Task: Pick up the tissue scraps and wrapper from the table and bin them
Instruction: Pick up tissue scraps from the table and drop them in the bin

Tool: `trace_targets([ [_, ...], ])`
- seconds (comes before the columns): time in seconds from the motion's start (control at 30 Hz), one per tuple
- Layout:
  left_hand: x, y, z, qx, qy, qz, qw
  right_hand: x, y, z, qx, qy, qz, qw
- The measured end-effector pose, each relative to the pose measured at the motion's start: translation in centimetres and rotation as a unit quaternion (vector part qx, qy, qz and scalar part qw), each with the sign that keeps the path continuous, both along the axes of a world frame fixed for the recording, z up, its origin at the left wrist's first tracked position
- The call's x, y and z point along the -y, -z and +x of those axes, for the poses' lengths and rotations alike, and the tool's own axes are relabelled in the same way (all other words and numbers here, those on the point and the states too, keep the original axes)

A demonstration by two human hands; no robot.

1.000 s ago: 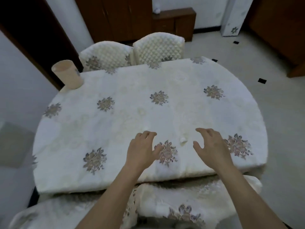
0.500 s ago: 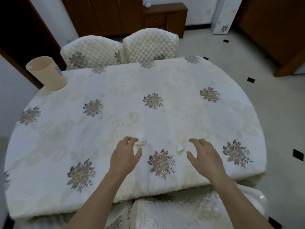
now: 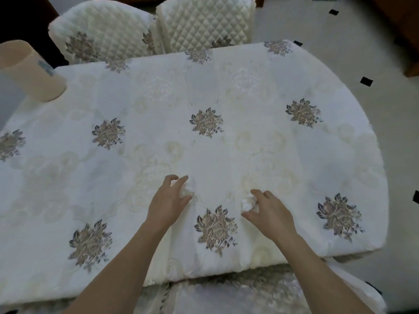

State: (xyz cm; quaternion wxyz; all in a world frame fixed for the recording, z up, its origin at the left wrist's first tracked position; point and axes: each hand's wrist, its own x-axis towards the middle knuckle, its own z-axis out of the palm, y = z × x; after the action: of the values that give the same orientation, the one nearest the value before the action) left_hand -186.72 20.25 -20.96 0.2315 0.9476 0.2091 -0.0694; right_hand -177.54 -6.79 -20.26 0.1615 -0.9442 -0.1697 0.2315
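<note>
Flanking the near flower (image 3: pixel 215 225), the grip of the left hand (image 3: pixel 169 201) curls round one scrap (image 3: pixel 186 191), that of the right hand (image 3: pixel 271 213) round the other scrap (image 3: pixel 247 203); all binning seemingly remains.

There is one view only, from a camera worn on the person's head. It looks forward and steeply down on the surface (image 3: pixel 249 87) from its near edge, close enough that both forearms enter from the bottom. The left hand (image 3: pixel 169 203) grips the left tissue scrap (image 3: pixel 186 192) and the right hand (image 3: pixel 269 211) the right tissue scrap (image 3: pixel 248 203), both in the lower middle. The wide lens bends the edges. Two chairs (image 3: pixel 204 23) stand at the far side, a cup (image 3: pixel 29 71) at the far left, the floor (image 3: pixel 396 132) on the right.
</note>
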Motion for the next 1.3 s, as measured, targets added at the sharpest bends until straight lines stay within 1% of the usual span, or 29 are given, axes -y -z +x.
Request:
trace_targets([
  [0.17, -0.4, 0.8, 0.0, 0.031, -0.012, -0.041, 0.999, -0.7, 1.0, 0.5, 0.035, -0.034, -0.007, 0.999],
  [0.37, -0.3, 1.1, -1.0, 0.073, -0.030, -0.050, 0.996, -0.1, 2.3, 0.0, 0.142, -0.102, -0.026, 0.984],
  [0.47, 0.0, 1.0, -1.4, 0.083, -0.061, -0.061, 0.993, -0.1, 2.2, -0.6, 0.164, -0.084, -0.013, 0.983],
  [0.53, 0.3, 0.6, -1.5, 0.087, -0.084, -0.073, 0.990, -0.2, 1.7, -0.9, 0.150, -0.037, 0.018, 0.988],
  [0.57, 0.5, 0.3, -1.5, 0.094, -0.089, -0.081, 0.988, -0.4, 1.3, -0.9, 0.129, -0.005, 0.039, 0.991],
  [0.63, 1.1, -0.8, -1.5, 0.122, -0.094, -0.106, 0.982, -0.6, 0.2, -1.0, 0.084, 0.032, 0.077, 0.993],
  [0.8, 2.7, -4.9, -1.3, 0.204, -0.090, -0.157, 0.962, -1.2, -3.5, -1.2, 0.071, 0.047, 0.165, 0.983],
  [1.03, 4.0, -11.4, -1.5, 0.281, -0.075, -0.171, 0.941, -2.2, -10.9, -1.4, 0.116, 0.069, 0.217, 0.967],
  [1.17, 4.1, -14.6, -1.7, 0.335, -0.064, -0.158, 0.927, -3.2, -15.3, -1.2, 0.150, 0.065, 0.238, 0.957],
  [1.3, 3.5, -17.0, -2.3, 0.371, -0.070, -0.152, 0.914, -4.6, -18.3, -1.4, 0.185, 0.067, 0.256, 0.947],
])
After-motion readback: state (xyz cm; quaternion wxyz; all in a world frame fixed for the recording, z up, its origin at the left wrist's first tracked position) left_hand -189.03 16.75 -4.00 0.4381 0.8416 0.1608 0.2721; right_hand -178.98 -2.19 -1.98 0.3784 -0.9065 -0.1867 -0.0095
